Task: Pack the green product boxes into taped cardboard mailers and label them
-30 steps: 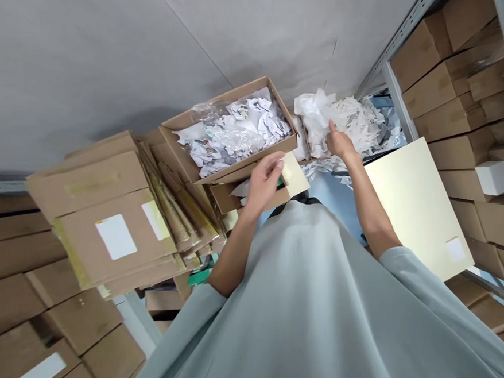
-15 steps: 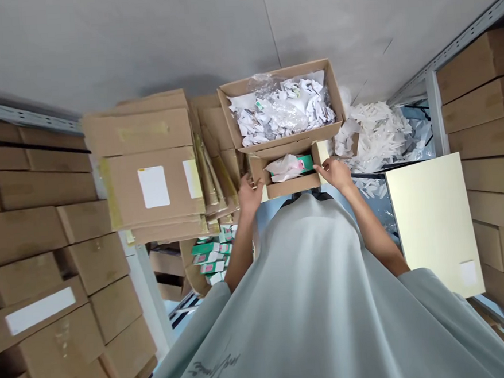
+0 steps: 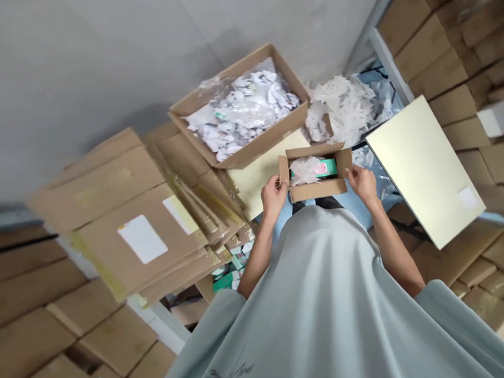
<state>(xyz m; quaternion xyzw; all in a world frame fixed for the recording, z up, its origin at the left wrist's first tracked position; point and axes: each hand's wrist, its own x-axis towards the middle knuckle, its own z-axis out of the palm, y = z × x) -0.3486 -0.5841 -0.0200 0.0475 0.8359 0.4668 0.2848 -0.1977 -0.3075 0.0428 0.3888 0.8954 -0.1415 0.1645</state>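
Observation:
I hold a small open cardboard box (image 3: 316, 189) in front of my chest with both hands. My left hand (image 3: 273, 196) grips its left flap, fingers closed round the edge. On the right flap my right hand (image 3: 362, 182) is closed the same way. Inside the box lie crumpled white paper (image 3: 304, 168) and a green and pink packet (image 3: 327, 166). Just beyond it stands a bigger open carton (image 3: 255, 145) filled with torn white paper and clear plastic.
A loose heap of white paper scraps (image 3: 347, 104) lies right of the big carton. A cream board (image 3: 425, 168) leans at the right. Flattened cartons (image 3: 137, 220) pile up on the left. Shelves of brown boxes (image 3: 453, 42) line both sides. Small green packets (image 3: 229, 271) lie below.
The view has swung and tilted. The small box has come nearer my chest, with both hands still gripping its side flaps. A second ago my right hand was in the paper heap.

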